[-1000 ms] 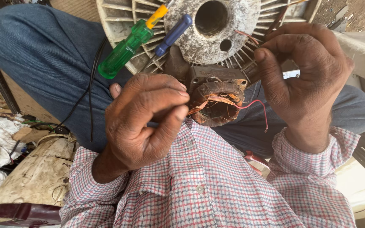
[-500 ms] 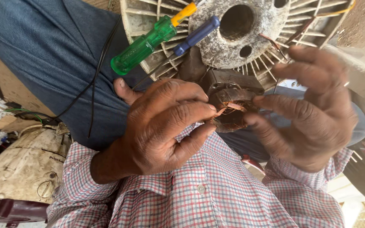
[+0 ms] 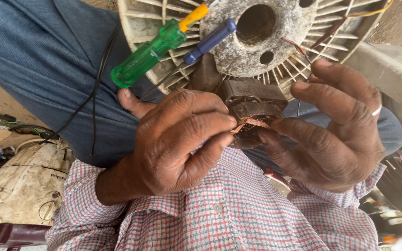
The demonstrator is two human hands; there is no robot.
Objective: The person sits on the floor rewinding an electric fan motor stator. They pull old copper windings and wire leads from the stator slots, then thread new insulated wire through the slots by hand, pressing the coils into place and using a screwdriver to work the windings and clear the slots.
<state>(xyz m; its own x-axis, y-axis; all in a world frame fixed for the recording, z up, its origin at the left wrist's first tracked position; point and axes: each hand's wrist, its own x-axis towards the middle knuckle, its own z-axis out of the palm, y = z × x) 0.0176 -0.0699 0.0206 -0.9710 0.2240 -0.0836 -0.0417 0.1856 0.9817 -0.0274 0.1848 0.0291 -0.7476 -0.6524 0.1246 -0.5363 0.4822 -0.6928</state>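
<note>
I hold a small dark motor stator (image 3: 252,100) with copper winding wire (image 3: 252,123) in front of my checked shirt. My left hand (image 3: 177,139) is closed around its left side, with the fingertips pinching the copper strands. From the right, my right hand (image 3: 336,135), which wears a ring, has its thumb and forefinger pressed on the same strands and the stator's edge. Most of the stator's body is hidden behind the fingers.
A dirty white round fan grille with a hub (image 3: 275,46) lies on my blue-trousered leg (image 3: 47,60). A green-handled screwdriver (image 3: 147,56) and a blue-handled one (image 3: 208,42) rest on it. A black cable (image 3: 94,93) crosses the leg. A dusty sack (image 3: 19,186) lies at the lower left.
My right hand, spread apart from the stator a second ago, has closed in onto the copper wire. The left hand kept its grip, and the view moved closer.
</note>
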